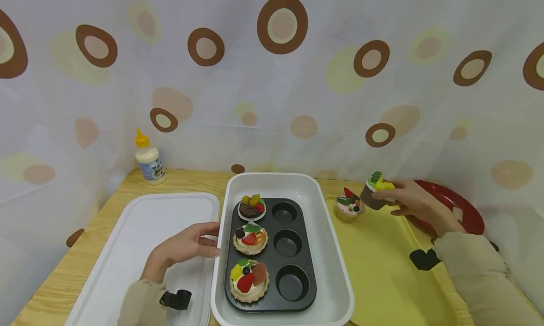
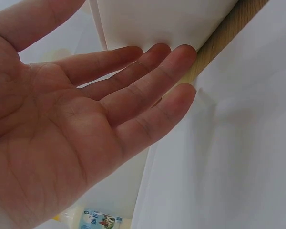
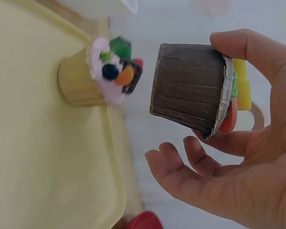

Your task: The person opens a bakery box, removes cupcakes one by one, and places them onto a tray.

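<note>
My right hand (image 1: 414,204) pinches a toy cupcake (image 3: 188,86) with a dark brown ridged cup and yellow, green and red toppings, above the yellow tray's far end. Close to it, a pink-topped cupcake (image 1: 349,206) stands on the yellow tray (image 1: 382,260). My left hand (image 1: 184,248) has its fingers extended against the left wall of a deep white tray (image 1: 335,250). Inside that tray lies a black muffin pan (image 1: 272,260). Its left column holds a chocolate tart (image 1: 251,209) and two cream fruit tarts (image 1: 249,281); the right column's cups are bare.
A flat white tray (image 1: 140,241) lies on the left of the wooden table (image 1: 55,278). At the back left stands a bottle with a yellow nozzle (image 1: 150,160). A red plate (image 1: 463,208) sits at the right behind my right wrist. A patterned curtain (image 1: 255,94) surrounds the table.
</note>
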A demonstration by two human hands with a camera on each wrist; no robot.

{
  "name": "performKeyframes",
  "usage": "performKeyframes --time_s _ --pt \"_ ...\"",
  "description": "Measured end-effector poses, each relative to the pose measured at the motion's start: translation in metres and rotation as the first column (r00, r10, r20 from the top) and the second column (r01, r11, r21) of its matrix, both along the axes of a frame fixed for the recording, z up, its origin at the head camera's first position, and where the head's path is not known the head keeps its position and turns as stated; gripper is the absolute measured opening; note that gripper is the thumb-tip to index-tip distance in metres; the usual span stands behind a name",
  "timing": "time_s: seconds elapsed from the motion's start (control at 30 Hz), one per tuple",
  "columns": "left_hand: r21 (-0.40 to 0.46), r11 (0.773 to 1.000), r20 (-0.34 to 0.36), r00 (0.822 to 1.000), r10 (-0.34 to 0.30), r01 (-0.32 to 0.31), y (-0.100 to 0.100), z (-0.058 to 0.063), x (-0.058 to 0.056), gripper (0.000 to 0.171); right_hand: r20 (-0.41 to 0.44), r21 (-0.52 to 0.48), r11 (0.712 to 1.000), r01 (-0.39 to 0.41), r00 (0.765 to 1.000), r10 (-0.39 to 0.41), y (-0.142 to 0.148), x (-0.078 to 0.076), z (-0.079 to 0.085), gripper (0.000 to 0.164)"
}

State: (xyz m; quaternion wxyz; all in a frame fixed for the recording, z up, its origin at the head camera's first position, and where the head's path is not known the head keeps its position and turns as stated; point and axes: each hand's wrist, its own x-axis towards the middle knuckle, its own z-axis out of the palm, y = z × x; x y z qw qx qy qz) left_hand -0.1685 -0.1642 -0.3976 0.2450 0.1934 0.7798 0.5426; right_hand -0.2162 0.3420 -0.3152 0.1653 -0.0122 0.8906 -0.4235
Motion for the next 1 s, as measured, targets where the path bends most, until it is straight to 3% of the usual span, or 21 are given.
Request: performKeyframes --time_s 0.27,0.5,1.0 --pt "0.011 1.0 -0.018 1.0 -0.011 0.011 0.0 0.001 0.001 0.068 -0.034 0.038 0.995 0.089 0.996 -0.088 0.019 0.002 -0.024 0.091" --pt "-0.003 1.0 -0.011 1.0 -0.01 0.01 0.001 0.001 0.002 0.067 0.018 0.085 0.99 0.113 0.993 -0.115 0.03 0.009 -0.049 0.096" --pt "-0.002 1.0 -0.029 1.0 -0.012 0.012 0.0 -0.001 0.002 0.069 -0.015 0.126 0.985 0.121 0.993 -0.12 0.04 0.004 -0.07 0.093"
